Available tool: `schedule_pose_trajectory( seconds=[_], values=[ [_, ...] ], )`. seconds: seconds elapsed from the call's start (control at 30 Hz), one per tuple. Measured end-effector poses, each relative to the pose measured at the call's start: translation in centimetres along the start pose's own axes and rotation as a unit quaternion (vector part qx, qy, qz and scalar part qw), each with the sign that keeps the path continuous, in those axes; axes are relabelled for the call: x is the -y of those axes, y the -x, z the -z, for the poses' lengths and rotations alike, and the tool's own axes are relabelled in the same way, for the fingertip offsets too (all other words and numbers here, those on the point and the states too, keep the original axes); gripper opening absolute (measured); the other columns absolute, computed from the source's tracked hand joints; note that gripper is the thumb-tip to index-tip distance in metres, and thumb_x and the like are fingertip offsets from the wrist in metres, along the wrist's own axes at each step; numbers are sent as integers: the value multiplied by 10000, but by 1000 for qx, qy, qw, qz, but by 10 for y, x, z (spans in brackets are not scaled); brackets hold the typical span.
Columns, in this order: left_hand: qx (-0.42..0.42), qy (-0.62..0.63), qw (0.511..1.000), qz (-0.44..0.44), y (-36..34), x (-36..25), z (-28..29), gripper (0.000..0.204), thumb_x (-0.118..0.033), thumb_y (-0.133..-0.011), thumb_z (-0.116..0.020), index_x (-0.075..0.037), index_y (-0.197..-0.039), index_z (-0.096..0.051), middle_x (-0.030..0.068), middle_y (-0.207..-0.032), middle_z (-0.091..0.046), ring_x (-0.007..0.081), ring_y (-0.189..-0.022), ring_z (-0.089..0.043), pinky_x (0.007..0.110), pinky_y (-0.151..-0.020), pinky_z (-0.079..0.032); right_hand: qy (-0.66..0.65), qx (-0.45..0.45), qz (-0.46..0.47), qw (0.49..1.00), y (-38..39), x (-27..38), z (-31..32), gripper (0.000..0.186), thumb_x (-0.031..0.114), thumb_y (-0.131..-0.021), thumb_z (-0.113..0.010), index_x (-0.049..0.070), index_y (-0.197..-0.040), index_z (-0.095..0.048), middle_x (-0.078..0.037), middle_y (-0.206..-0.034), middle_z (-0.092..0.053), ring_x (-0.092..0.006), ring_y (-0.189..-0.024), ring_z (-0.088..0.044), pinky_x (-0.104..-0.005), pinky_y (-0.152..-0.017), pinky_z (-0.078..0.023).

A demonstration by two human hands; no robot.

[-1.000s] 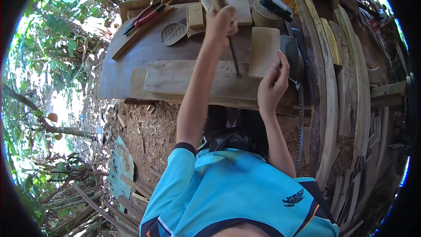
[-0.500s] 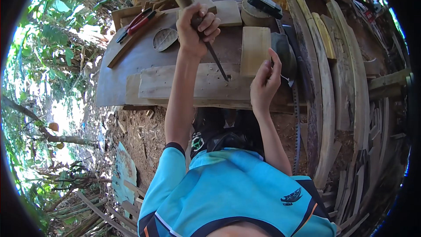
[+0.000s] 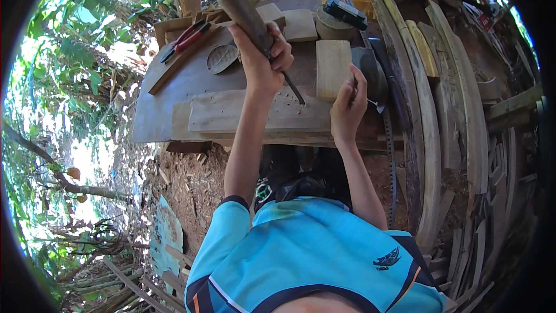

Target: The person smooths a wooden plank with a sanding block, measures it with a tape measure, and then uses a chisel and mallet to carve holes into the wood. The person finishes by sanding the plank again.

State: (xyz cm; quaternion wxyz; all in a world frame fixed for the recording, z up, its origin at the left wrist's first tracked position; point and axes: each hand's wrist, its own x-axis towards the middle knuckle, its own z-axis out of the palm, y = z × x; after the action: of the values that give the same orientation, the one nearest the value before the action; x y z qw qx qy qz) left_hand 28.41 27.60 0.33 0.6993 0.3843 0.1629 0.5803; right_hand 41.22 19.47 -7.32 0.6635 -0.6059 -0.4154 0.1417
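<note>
My left hand (image 3: 263, 61) is wrapped round the thick wooden handle of a chisel (image 3: 246, 14). The chisel leans down to the right, its metal tip at a small cut with chips in the plank (image 3: 249, 111) along the near table edge. Closed at the right edge of a pale rectangular wood block (image 3: 333, 66) is my right hand (image 3: 350, 107), gripping it beside the chisel. Part of the fingers' hold is hidden.
Red-handled pliers (image 3: 191, 37) and a round wooden disc (image 3: 222, 59) lie on the table's left. A dark device (image 3: 346, 13) rests on a round wood piece at the back right. Long boards (image 3: 425, 116) stand along the right side.
The wood block and my right hand have shifted slightly left relative to the table. My left hand has tilted with the chisel, whose tip stays near the cut. The whole view has shifted a little.
</note>
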Motion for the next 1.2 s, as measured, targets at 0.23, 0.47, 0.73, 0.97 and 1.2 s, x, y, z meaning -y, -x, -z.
schedule_pose_trajectory(
  seconds=[0.23,0.47,0.73,0.97,1.2],
  values=[
    [-19,-10,1000,-17,12,2,-11,740,-808,-681,-229,-100,-691,-442,-32,-486,-283,73,-366,-155,230,-363,-106,-10,6,-5,1000,-1,3,0,277,95,-869,-388,-10,-1110,-475,-170,-976,-588,-211,-804,-585,-292,-719,-441],
    [-34,-34,998,-33,15,1,-9,742,-804,-688,-216,-93,-683,-425,-25,-486,-283,77,-368,-166,235,-364,-118,-22,7,-22,999,-2,2,0,276,108,-874,-389,-5,-1110,-478,-130,-889,-549,-161,-719,-527,-267,-652,-406],
    [-19,-32,998,-46,17,8,-11,736,-785,-713,-201,-83,-682,-421,-18,-484,-284,82,-369,-184,233,-360,-130,-31,10,17,999,-2,-8,-3,273,141,-899,-378,33,-1131,-474,51,-567,-350,-14,-415,-271,-190,-379,-244],
    [27,-136,986,-89,21,22,-18,723,-756,-740,-220,-66,-703,-432,-5,-475,-322,83,-360,-238,227,-343,-165,48,30,206,977,-36,29,5,306,148,-879,-425,-6,-1137,-482,-88,-857,-579,-120,-670,-513,-252,-611,-413],
    [76,-153,979,-113,21,21,-24,677,-673,-808,-246,-34,-750,-460,21,-487,-376,80,-364,-291,215,-343,-211,-23,167,451,877,-113,206,55,295,202,-859,-482,5,-1068,-553,-64,-810,-557,-119,-659,-495,-257,-572,-389]
  ],
)
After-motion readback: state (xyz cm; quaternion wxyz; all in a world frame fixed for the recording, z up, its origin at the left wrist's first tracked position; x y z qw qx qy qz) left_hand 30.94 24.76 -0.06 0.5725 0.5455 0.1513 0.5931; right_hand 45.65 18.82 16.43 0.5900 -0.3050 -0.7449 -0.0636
